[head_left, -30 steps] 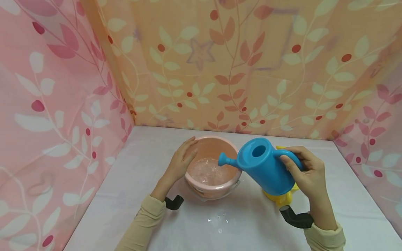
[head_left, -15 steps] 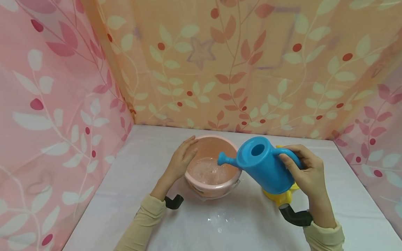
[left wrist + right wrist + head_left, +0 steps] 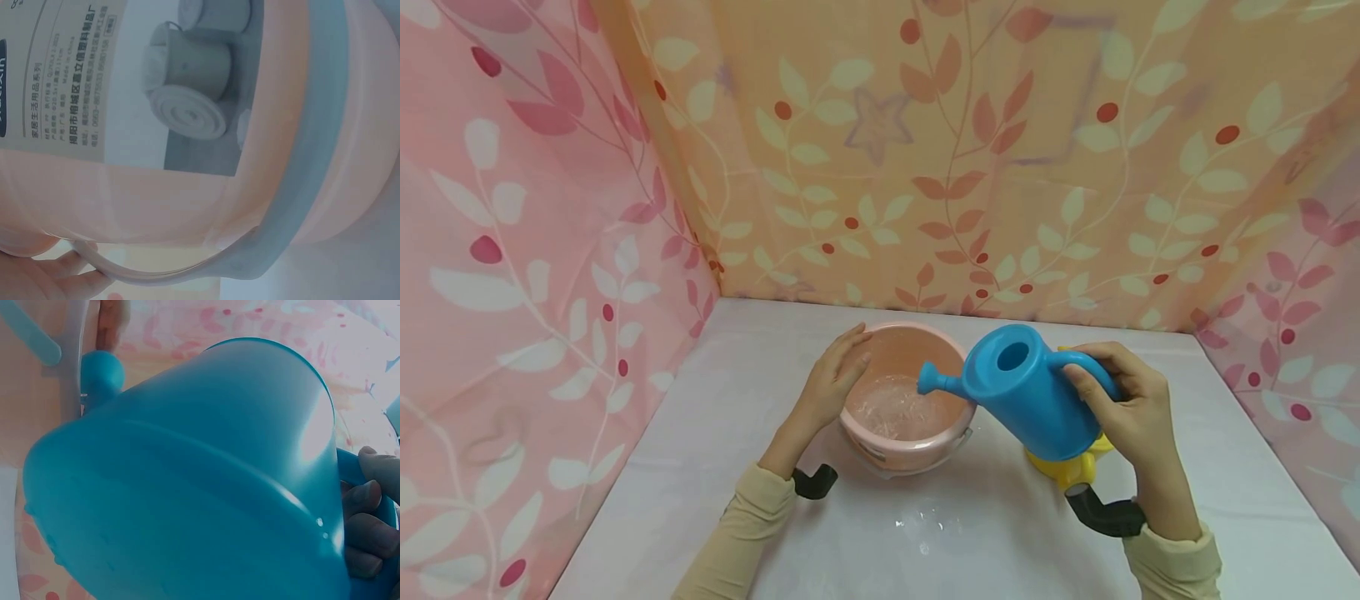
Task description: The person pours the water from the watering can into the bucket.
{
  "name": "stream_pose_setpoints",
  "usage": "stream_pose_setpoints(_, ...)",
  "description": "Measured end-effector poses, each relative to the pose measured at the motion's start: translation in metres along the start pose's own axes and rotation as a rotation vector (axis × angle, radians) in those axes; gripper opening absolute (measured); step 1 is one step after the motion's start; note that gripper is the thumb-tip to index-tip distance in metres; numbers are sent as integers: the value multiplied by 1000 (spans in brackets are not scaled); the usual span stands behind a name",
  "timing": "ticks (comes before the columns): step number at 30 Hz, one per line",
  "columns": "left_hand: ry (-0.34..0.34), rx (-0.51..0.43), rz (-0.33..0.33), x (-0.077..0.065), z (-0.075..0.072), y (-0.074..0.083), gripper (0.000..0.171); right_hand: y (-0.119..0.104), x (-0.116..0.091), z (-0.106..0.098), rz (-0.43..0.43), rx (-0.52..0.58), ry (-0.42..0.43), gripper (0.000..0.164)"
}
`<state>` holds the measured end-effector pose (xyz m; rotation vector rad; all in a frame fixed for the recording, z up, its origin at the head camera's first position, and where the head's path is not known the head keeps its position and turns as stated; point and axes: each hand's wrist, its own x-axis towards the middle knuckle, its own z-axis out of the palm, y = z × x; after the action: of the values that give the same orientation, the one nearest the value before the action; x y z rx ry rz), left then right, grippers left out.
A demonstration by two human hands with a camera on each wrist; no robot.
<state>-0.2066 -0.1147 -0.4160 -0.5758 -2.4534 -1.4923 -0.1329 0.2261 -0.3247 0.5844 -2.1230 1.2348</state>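
A pink bucket [image 3: 910, 446] with water in its bottom stands on the white table. My left hand [image 3: 831, 383] holds its left rim, thumb on the inner side. The left wrist view shows fingertips [image 3: 94, 284] against the outside, by the bucket's handle [image 3: 169, 275]. My right hand [image 3: 1131, 400] grips the handle of a blue watering can [image 3: 1037, 400], with fingers curled through the loop. The can is tilted left, its spout head [image 3: 927, 379] over the bucket's opening. Ripples and bubbles show on the water beneath the spout.
A yellow object [image 3: 1067, 471], mostly hidden behind the watering can, stands on the table right of the bucket. Water drops [image 3: 925, 525] lie on the white tabletop [image 3: 985, 550] in front. Patterned cloth walls [image 3: 880, 208] close off the back and sides.
The watering can and my right hand have drifted slightly left and up in the head view. Ripples on the water have shifted. My left hand stays at the bucket's rim.
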Motion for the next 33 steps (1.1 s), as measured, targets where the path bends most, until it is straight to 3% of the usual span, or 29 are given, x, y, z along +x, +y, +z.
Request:
stream_pose_setpoints(9,4,-18,-2,-2,0,0,44,2,0,2,17,30,18,22)
stream_pose_setpoints(33,21,-33,3,0,2,-3,38,-3,1,0,42,-15,12,22)
